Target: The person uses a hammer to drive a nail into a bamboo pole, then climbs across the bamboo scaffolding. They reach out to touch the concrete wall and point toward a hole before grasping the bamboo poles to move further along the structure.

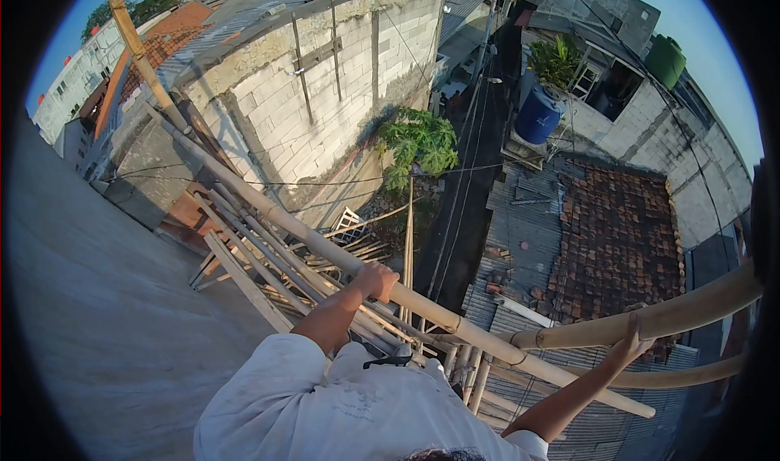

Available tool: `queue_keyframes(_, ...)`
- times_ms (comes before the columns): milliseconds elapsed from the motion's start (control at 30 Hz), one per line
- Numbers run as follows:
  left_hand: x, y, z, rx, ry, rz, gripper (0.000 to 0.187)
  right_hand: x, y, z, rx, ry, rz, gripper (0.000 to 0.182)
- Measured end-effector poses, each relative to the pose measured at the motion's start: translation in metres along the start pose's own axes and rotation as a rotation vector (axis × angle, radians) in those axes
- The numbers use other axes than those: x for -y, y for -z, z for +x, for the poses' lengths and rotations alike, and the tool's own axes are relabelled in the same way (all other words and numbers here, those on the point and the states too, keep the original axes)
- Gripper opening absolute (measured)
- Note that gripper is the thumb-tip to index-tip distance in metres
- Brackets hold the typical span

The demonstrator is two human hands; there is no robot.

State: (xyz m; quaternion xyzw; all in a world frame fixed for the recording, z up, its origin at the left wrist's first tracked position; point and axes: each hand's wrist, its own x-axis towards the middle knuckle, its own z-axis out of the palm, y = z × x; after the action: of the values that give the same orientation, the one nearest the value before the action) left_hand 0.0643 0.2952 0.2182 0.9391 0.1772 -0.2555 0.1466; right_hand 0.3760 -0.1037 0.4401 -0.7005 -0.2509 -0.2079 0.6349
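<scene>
My left hand (375,282) is closed around a long bamboo pole (301,231) that slants from the upper left to the lower right. My right hand (632,343) grips a thicker, curved bamboo pole (691,311) on the right, its fingers partly hidden behind the pole. The two poles cross or meet between my hands; how they are joined does not show clearly. Under my arms, several thinner bamboo poles (280,254) and a flat wooden plank (244,282) lie side by side. Another bamboo pole (134,43) rises at the upper left.
I am high above a narrow alley (455,209) with cables across it. A smooth grey wall (146,323) stands at my left. Below are a leafy tree (418,144), a block wall (325,103), a corrugated roof (520,225), a tiled roof (621,242) and a blue tank (538,116).
</scene>
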Motion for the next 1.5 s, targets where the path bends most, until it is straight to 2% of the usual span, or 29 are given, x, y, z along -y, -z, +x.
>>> queue_keyframes(333,0.002,-0.005,0.003,-0.031,0.010,-0.011,0.042,-0.002,-0.001,-0.001,-0.035,-0.030,0.004,0.039)
queue_keyframes(400,0.001,-0.004,0.002,-0.015,0.019,-0.002,0.051,-0.001,-0.001,-0.001,-0.043,-0.034,0.004,0.040)
queue_keyframes(567,0.004,-0.011,0.008,-0.035,0.008,0.007,0.050,-0.007,0.005,0.001,-0.004,-0.025,-0.029,0.042)
queue_keyframes(733,0.004,-0.008,0.007,-0.007,-0.003,0.021,0.049,0.002,-0.005,-0.002,-0.116,-0.015,-0.041,0.039)
queue_keyframes(1033,0.002,-0.005,0.003,-0.025,0.002,0.026,0.050,-0.002,0.005,0.003,0.044,-0.029,-0.026,0.037)
queue_keyframes(1233,0.001,-0.003,0.002,-0.014,0.001,0.019,0.053,0.000,-0.003,-0.001,-0.040,-0.024,0.018,0.035)
queue_keyframes(1500,0.004,-0.008,0.005,-0.012,0.017,-0.011,0.049,0.000,-0.003,-0.001,-0.042,-0.019,-0.001,0.034)
